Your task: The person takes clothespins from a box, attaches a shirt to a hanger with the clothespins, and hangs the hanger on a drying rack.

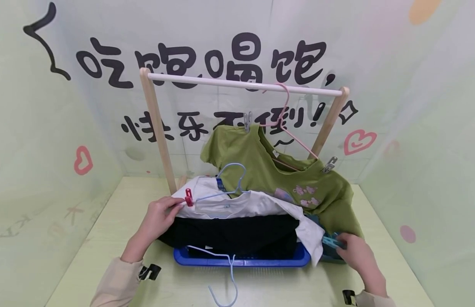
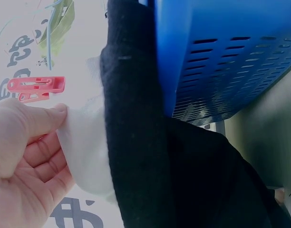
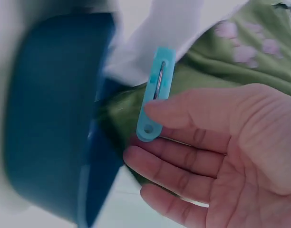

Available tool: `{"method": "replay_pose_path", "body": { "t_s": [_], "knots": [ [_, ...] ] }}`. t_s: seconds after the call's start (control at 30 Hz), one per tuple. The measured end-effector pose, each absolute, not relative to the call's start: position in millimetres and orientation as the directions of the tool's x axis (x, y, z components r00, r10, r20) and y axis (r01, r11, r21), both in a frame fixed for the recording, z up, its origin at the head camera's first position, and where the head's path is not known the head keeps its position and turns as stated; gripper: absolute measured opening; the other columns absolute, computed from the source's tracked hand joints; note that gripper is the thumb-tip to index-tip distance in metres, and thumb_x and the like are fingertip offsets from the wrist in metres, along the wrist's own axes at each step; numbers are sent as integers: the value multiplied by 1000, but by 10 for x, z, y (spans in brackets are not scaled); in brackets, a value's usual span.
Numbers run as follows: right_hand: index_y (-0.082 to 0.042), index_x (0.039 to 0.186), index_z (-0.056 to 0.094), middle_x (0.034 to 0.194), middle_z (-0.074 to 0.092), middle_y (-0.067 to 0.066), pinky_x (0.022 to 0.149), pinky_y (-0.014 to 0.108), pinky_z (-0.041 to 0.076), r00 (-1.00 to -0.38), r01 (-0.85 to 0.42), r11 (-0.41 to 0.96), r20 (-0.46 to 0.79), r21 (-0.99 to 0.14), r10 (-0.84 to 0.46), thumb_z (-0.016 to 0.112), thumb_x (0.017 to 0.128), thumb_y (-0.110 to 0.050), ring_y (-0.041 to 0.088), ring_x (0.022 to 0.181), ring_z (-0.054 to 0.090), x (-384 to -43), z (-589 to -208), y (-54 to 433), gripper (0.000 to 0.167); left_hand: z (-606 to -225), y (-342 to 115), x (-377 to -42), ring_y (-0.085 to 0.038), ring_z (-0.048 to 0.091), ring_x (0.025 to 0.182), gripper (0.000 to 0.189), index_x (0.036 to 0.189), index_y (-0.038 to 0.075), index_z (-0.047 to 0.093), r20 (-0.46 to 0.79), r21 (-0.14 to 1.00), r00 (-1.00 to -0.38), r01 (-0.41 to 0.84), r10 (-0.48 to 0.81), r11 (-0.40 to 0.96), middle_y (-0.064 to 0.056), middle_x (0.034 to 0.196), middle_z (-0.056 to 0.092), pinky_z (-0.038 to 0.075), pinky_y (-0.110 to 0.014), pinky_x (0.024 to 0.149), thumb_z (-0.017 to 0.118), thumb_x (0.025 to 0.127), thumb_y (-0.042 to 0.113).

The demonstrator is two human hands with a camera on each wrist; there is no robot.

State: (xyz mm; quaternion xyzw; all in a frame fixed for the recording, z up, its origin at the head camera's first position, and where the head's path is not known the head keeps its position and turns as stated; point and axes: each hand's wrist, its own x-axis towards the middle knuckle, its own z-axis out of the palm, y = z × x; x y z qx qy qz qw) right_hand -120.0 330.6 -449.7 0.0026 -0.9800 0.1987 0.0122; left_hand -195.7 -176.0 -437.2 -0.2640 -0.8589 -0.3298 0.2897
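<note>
A white shirt (image 1: 260,204) lies over black clothing (image 1: 237,232) on a blue basket (image 1: 241,261). Inside its neck sits a blue hanger (image 1: 239,179), and a red clothespin (image 1: 189,198) is clipped at its left shoulder. My left hand (image 1: 160,217) pinches the white cloth beside that clothespin; the left wrist view shows thumb and fingers on the fabric. At the right, my right hand (image 1: 358,253) holds a turquoise clothespin (image 3: 157,92) between thumb and fingers, near a dark teal bin (image 3: 55,114) and the white sleeve.
Behind, a green T-shirt (image 1: 241,149) hangs on a pink hanger (image 1: 299,140) from the rack's white rail (image 1: 237,84), with metal clips (image 1: 329,164) at its shoulders. Another blue hanger hook (image 1: 233,281) juts over the basket's front. Printed walls enclose the table (image 1: 118,213).
</note>
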Motion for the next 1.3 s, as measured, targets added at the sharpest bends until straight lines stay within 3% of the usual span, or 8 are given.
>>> {"method": "replay_pose_path", "body": {
  "t_s": [0.2, 0.37, 0.6, 0.73, 0.87, 1.07, 1.3],
  "knots": [
    [3, 90, 67, 84, 66, 13, 62, 42, 51, -995, -79, 904, 81, -421, -49, 70, 73, 0, 28, 75, 63, -1126, -4316, 3188, 17, -4385, -1768, -1945, -28, 66, 73, 19, 84, -7, 70, 669, 416, -695, 644, 264, 643, -16, 81, 69, 55, -41, 64, 75, 68, -14],
    [1, 90, 68, 83, 65, 9, 64, 39, 51, -965, -207, 879, 237, -429, -112, 73, 72, 3, 25, 73, 62, -1113, -4191, 3062, 19, -4386, -1771, -1938, -27, 66, 73, 19, 84, -7, 70, 672, 413, -691, 647, 265, 641, -16, 81, 69, 55, -42, 64, 75, 68, -14],
    [-2, 91, 68, 80, 59, 3, 59, 28, 46, -812, -449, 815, 549, -367, -201, 78, 64, 10, 17, 68, 53, -1239, -4113, 2834, 31, -4381, -1765, -1924, -27, 66, 72, 19, 84, -8, 69, 676, 409, -688, 648, 264, 642, -16, 80, 69, 55, -42, 63, 75, 67, -15],
    [-1, 94, 68, 83, 57, 4, 60, 20, 43, -719, -563, 738, 660, -371, -217, 78, 63, 12, 16, 70, 51, -1352, -4056, 2697, 34, -4379, -1759, -1920, -27, 66, 72, 18, 83, -8, 69, 676, 405, -686, 650, 267, 643, -16, 79, 68, 54, -41, 63, 75, 67, -15],
    [3, 99, 69, 85, 57, 8, 62, 16, 43, -677, -631, 665, 702, -399, -221, 76, 64, 14, 19, 73, 51, -1467, -3991, 2554, 37, -4372, -1761, -1919, -27, 66, 71, 18, 83, -8, 69, 675, 406, -688, 647, 265, 645, -16, 79, 68, 54, -41, 63, 74, 67, -15],
    [4, 100, 66, 88, 61, 12, 69, 10, 43, -688, -606, 657, 710, -448, -151, 80, 64, 9, 22, 74, 56, -1620, -3962, 2390, 39, -4374, -1767, -1942, -25, 66, 70, 19, 82, -8, 69, 684, 402, -679, 655, 266, 640, -16, 78, 68, 54, -40, 62, 75, 66, -15],
    [2, 94, 69, 92, 65, 13, 65, 16, 50, -629, -679, 570, 767, -464, -125, 79, 63, 14, 22, 72, 62, -1731, -3916, 2206, 35, -4371, -1777, -1967, -25, 66, 71, 19, 83, -7, 69, 681, 402, -682, 652, 266, 643, -15, 79, 68, 54, -40, 62, 75, 67, -14]
  ]
}}
